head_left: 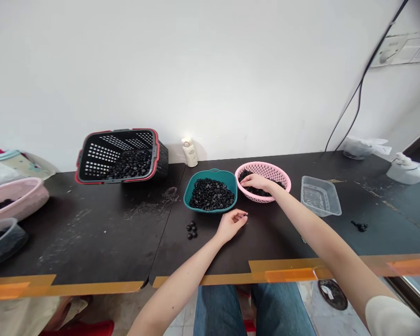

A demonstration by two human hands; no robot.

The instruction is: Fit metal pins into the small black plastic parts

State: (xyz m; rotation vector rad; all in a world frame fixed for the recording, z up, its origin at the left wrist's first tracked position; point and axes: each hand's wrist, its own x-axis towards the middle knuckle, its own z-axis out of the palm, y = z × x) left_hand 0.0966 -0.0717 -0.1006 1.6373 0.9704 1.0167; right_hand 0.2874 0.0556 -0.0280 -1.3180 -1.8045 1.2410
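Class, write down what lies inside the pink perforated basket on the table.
Black ring-shaped pieces lie inside the pink perforated basket; the right hand rests on them, covering whatever lies beneath it.

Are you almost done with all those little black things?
Hard to say exactly, but maybe partway. Looking done: black pieces fill the bottom of the red-rimmed basket and heap in the teal bowl. In hand: the right hand is in the pink colander. Left: the colander holds more, and a small pile sits on the table.

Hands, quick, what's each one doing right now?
Left hand: half closed, can't tell if holding anything.
Right hand: down in the pink basket, can't tell if holding anything.
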